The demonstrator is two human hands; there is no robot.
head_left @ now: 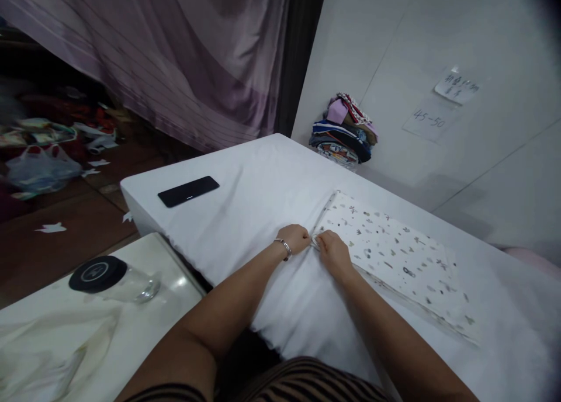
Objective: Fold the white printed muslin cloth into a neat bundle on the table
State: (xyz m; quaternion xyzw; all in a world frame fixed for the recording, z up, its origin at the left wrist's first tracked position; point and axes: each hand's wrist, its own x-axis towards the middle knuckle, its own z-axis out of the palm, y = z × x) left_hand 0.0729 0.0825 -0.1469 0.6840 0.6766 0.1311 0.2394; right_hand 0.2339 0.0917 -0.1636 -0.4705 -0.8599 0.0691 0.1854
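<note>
A folded white cloth [394, 247] with a small print of leaves and other little motifs lies on the white-covered bed or table [272, 174]. At its near left corner my two hands meet. My left hand [294, 238], with a silver bracelet at the wrist, is closed in a pinch at that corner. Beside it my right hand [333, 253] is closed too, its fingers gripping the cloth's edge. A bit of pale fabric shows between the hands. Creases in the white cover run down from this spot.
A black phone [188, 191] lies at the far left of the white cover. On a lower white table [175, 273] at left rests a clear jar with a black lid [99, 273]. Folded clothes [344, 133] are piled by the wall. A pink curtain [197, 57] hangs behind.
</note>
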